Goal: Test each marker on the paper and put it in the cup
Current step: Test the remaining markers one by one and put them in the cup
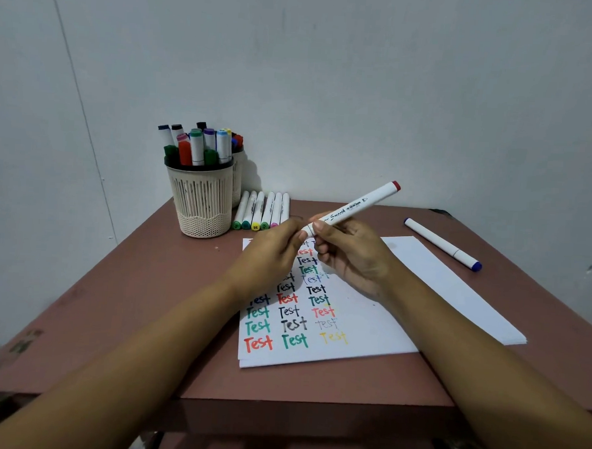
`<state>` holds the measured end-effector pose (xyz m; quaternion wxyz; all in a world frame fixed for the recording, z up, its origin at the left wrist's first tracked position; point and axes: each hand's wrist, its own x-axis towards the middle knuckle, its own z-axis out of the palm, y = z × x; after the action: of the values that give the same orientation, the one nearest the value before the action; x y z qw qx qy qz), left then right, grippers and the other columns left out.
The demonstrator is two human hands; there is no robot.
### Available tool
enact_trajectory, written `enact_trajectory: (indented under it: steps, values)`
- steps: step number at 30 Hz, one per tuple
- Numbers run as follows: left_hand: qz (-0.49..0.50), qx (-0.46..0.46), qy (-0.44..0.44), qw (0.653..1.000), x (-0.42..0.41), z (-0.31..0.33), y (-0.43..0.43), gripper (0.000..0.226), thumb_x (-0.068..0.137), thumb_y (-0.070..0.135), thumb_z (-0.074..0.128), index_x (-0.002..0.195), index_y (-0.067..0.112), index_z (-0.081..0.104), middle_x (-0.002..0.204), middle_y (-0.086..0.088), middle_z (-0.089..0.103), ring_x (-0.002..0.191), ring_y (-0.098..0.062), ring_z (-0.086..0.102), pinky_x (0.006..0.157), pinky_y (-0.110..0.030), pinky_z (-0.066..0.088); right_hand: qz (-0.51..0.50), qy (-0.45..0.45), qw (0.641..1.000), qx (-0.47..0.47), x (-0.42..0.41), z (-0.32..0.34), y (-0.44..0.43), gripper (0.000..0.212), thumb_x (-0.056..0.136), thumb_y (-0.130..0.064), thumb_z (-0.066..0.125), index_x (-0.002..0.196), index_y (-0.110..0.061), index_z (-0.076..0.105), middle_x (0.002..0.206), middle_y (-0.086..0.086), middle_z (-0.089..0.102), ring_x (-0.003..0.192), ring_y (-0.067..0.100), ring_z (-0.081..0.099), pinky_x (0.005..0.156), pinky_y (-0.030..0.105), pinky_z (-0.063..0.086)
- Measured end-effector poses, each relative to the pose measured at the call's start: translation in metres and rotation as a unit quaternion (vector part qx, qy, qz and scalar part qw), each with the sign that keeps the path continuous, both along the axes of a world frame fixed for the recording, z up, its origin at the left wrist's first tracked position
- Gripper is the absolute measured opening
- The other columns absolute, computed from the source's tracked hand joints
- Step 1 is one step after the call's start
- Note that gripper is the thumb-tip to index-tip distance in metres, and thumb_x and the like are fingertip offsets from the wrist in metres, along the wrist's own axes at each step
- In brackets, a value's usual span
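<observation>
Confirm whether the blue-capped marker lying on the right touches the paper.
Apart. The head view shows bare table between the blue-capped marker and the paper.

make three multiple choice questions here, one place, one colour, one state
1. Where does the blue marker lie? A in the cup B on the table, right of the paper C on the paper
2. What colour is the far end of the held marker? A red B yellow C black
3. How is the held marker? A lying flat B standing in the cup C gripped by both hands
B: it rests on bare table beside the sheet. A: its raised cap is red. C: left hand and right hand both grip it.
</observation>
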<state>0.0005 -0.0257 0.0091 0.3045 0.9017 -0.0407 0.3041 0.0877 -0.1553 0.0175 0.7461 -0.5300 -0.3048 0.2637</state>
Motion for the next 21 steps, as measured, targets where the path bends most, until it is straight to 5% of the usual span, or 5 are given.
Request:
enact_trajectory:
  steps: [8,12,14,18,21]
  values:
    - [0.028,-0.037,0.041,0.998,0.002,0.003,0.001,0.026,0.098,0.029,0.042,0.106,0.015,0.062,0.079,0.012,0.061,0.065,0.0,0.051,0.055,-0.016,0.034,-0.07,-0.043,0.996,-0.039,0.001,0.0,0.004,0.021,0.098,-0.02,0.049,0.079,-0.013,0.054,0.065,0.001,0.05,0.059,0.01,0.049,0.053,0.02,0.041]
    - [0.109,-0.032,0.027,0.993,0.0,0.003,0.017,0.035,0.098,0.031,0.041,0.124,0.012,0.057,0.113,0.001,0.058,0.098,-0.011,0.051,0.079,-0.023,0.038,-0.163,0.076,0.982,0.052,0.017,0.013,-0.008,0.017,0.097,-0.007,0.039,0.08,-0.011,0.042,0.066,0.007,0.047,0.06,0.018,0.052,0.054,0.027,0.046]
    - [0.154,0.009,0.062,0.986,0.001,-0.004,0.031,0.035,0.097,0.03,0.042,0.125,0.013,0.056,0.121,-0.008,0.055,0.108,-0.019,0.051,0.09,-0.032,0.04,-0.244,0.029,0.968,-0.044,0.033,0.019,-0.021,0.016,0.094,-0.008,0.037,0.08,-0.013,0.04,0.068,0.006,0.042,0.056,0.016,0.043,0.046,0.026,0.039]
    - [0.177,0.049,0.182,0.966,0.005,-0.012,0.04,0.039,0.098,0.033,0.037,0.132,0.015,0.048,0.13,-0.013,0.047,0.121,-0.027,0.043,0.1,-0.038,0.036,-0.339,-0.177,0.864,-0.328,0.056,0.027,-0.051,0.023,0.102,-0.031,0.033,0.101,-0.01,0.042,0.074,0.001,0.04,0.06,0.015,0.037,0.052,0.027,0.03]
    - [0.185,0.062,0.215,0.957,0.006,-0.012,0.04,0.042,0.099,0.036,0.034,0.133,0.014,0.046,0.132,-0.014,0.045,0.122,-0.027,0.041,0.099,-0.037,0.034,-0.375,-0.345,0.723,-0.467,0.071,0.023,-0.074,0.025,0.102,-0.022,0.032,0.103,-0.004,0.049,0.086,0.009,0.05,0.07,0.023,0.045,0.059,0.032,0.033]
